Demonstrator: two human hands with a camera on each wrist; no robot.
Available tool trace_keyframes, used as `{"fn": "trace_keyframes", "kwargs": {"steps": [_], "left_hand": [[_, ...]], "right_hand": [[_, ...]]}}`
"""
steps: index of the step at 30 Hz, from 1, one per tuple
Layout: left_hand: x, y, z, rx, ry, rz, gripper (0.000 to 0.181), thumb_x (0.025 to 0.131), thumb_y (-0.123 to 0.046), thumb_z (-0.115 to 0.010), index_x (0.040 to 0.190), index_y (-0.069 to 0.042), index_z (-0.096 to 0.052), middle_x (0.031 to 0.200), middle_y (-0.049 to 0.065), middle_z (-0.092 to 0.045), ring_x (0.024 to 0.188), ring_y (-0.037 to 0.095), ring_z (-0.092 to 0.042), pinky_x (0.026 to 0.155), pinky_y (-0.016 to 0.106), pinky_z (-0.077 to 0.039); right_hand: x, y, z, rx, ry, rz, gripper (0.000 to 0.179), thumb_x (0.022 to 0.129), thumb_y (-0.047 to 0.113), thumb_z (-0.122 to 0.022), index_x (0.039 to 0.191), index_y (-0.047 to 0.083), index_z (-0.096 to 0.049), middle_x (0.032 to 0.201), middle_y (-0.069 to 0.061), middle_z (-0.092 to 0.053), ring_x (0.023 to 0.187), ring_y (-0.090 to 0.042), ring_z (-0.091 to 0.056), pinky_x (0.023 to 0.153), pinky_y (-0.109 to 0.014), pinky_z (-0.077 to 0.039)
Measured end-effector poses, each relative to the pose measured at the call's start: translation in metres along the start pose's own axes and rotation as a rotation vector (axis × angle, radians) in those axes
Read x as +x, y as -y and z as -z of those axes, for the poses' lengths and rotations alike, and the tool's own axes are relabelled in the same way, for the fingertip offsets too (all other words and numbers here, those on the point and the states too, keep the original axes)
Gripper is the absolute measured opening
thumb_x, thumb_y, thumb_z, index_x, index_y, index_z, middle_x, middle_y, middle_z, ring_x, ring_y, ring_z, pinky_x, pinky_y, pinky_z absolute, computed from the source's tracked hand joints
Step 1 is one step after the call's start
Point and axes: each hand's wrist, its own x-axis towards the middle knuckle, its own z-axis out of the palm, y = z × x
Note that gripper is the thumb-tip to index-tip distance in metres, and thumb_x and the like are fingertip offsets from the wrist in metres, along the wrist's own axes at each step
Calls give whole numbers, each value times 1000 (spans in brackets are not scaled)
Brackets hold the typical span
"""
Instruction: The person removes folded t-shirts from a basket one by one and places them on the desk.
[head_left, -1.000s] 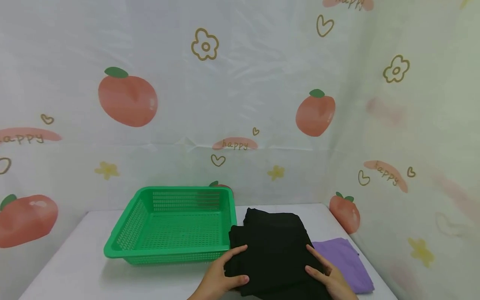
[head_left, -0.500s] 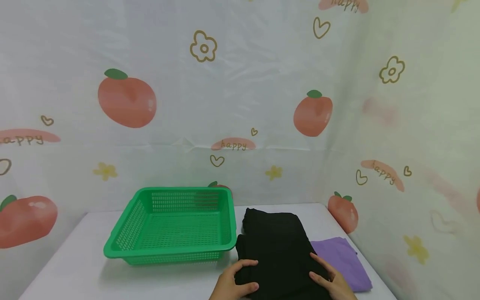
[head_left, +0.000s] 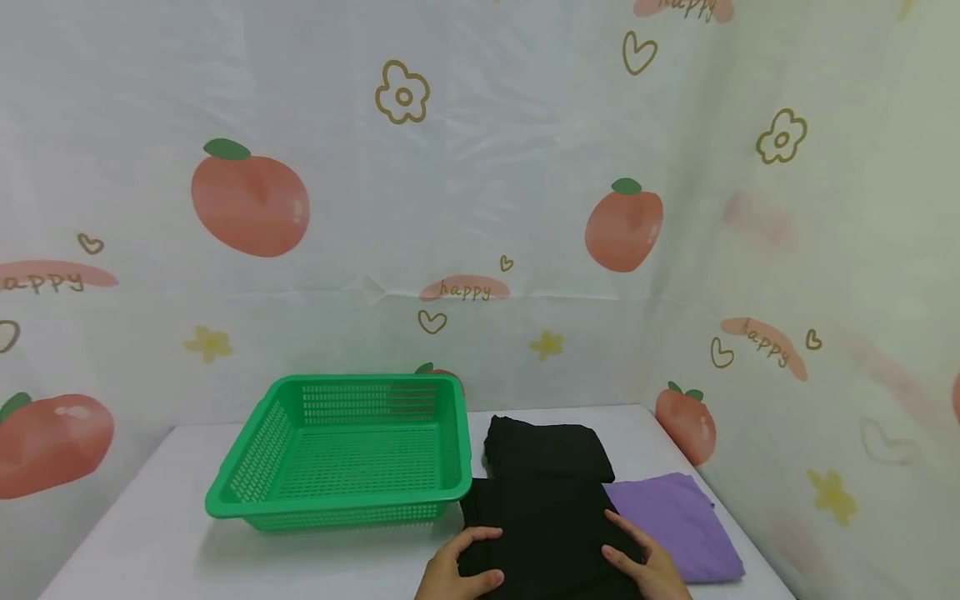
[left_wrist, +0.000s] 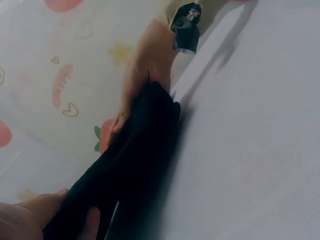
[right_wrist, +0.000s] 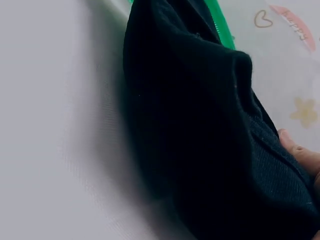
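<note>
Between my two hands is a folded black cloth (head_left: 551, 537), near the front of the table. My left hand (head_left: 450, 573) holds its left side, index finger and thumb lying over the top. On the right side my right hand (head_left: 654, 568) grips it in the same way. The left wrist view shows the cloth (left_wrist: 135, 145) from the side, with a dark shadow on the white surface beside it. Layered folds of the cloth (right_wrist: 190, 125) fill the right wrist view, where a finger of my right hand (right_wrist: 302, 155) shows at the edge. The undersides of the hands are hidden.
Behind lies another folded black cloth (head_left: 547, 450). A folded purple cloth (head_left: 678, 529) is at the right, partly behind my right hand. A green plastic basket (head_left: 337, 506) stands to the left on the white table (head_left: 135, 533). A printed curtain (head_left: 337, 208) closes off the back and right.
The held black cloth has come back toward me and shifted a little left since half a second ago, uncovering the front edge of the rear black cloth. Both hands have kept hold of it.
</note>
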Motion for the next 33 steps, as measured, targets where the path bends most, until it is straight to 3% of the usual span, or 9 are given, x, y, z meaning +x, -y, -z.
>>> {"fn": "trace_keyframes", "kwargs": {"steps": [5, 10, 14, 17, 22, 28, 33], "left_hand": [[1, 8, 3, 12, -11, 8, 49, 85, -36, -77, 127, -15, -65, 125, 16, -62, 95, 25, -64, 80, 47, -53], [4, 20, 7, 39, -14, -17, 47, 87, -37, -75, 126, -12, -66, 128, 19, -61, 104, 33, -62, 87, 55, -51], [4, 33, 8, 63, -14, 11, 47, 87, -37, -75, 125, -11, -67, 127, 18, -63, 109, 37, -61, 90, 60, -48], [6, 41, 7, 86, -31, 41, 47, 85, -38, -77, 123, -12, -67, 124, 17, -64, 108, 38, -61, 90, 60, -47], [11, 41, 5, 121, -49, 61, 47, 85, -41, -76, 123, -14, -67, 124, 18, -64, 107, 40, -61, 88, 63, -47], [17, 39, 6, 149, -55, 42, 47, 86, -43, -74, 122, -14, -67, 124, 18, -64, 107, 41, -60, 87, 63, -47], [19, 42, 7, 166, -64, 40, 46, 84, -42, -76, 119, -13, -68, 122, 19, -64, 103, 41, -62, 85, 63, -48]], "right_hand": [[2, -1, -7, -19, -36, -29, 62, 88, 31, -74, 142, 7, -54, 140, -28, -51, 121, -38, -57, 93, -47, -52], [4, -3, -13, -46, -53, -12, 62, 85, 31, -77, 139, 7, -57, 135, -26, -57, 114, -33, -62, 87, -41, -55], [3, -11, -15, -89, -23, 22, 63, 84, 29, -78, 138, 4, -57, 131, -27, -60, 105, -26, -65, 80, -30, -54], [4, -17, -16, -142, 0, 30, 65, 83, 31, -79, 137, 3, -58, 128, -28, -60, 104, -28, -65, 80, -33, -55], [9, -14, -15, -248, 27, 43, 68, 82, 36, -79, 138, 3, -57, 122, -31, -63, 99, -35, -66, 79, -46, -56], [15, -6, -16, -308, -14, 74, 65, 79, 34, -82, 133, 5, -62, 119, -30, -65, 98, -36, -67, 80, -48, -55], [19, -6, -16, -318, 29, 92, 65, 81, 33, -80, 134, 3, -60, 118, -31, -64, 98, -36, -67, 80, -47, -56]]}}
